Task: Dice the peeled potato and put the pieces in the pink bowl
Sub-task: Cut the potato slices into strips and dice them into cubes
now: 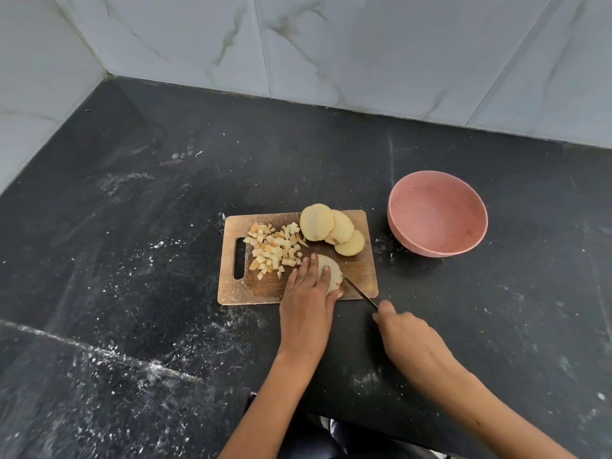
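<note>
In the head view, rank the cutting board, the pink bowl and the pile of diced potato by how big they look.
1. cutting board
2. pink bowl
3. pile of diced potato

Two bare forearms reach forward from below. The left hand (pixel 306 293) lies flat, fingers straight and pressing down, thumb out to the right. The right hand (pixel 402 329) is curled in a grip, knuckles up.

Left hand (pixel 306 293) presses potato piece (pixel 332 274); right hand (pixel 402 329) holds knife (pixel 359 290)
</note>
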`<state>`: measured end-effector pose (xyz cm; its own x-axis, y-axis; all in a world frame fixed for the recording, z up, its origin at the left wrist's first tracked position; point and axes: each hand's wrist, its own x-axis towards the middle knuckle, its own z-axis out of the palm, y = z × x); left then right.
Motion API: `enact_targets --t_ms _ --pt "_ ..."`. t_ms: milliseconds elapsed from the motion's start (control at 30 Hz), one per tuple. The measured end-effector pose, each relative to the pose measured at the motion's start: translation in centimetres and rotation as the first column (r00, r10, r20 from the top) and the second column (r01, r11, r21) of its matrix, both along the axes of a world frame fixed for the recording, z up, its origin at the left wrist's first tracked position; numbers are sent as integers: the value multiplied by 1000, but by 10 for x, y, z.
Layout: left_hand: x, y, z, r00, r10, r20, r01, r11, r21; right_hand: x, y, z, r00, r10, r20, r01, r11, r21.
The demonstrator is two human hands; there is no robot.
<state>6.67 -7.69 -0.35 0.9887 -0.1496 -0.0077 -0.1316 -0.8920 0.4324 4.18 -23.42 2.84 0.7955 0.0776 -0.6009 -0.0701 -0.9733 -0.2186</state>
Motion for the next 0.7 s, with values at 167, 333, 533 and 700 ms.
enact_targets --t_ms 167,333,533,700 --pt "-3 -5 4 999 44 -10 -44 999 26 11 4 5 999 -37 17 36 996 84" --pt "-4 -7 5 998 52 -39 -49 996 74 26 15 2 998 -45 44 40 994 103" --pt "-6 -9 4 997 61 -37 -60 997 45 18 4 3 998 -28 61 24 997 70" --pt "-6 -9 6 998 63 -26 -62 998 27 2 0 3 998 -21 57 17 998 60"
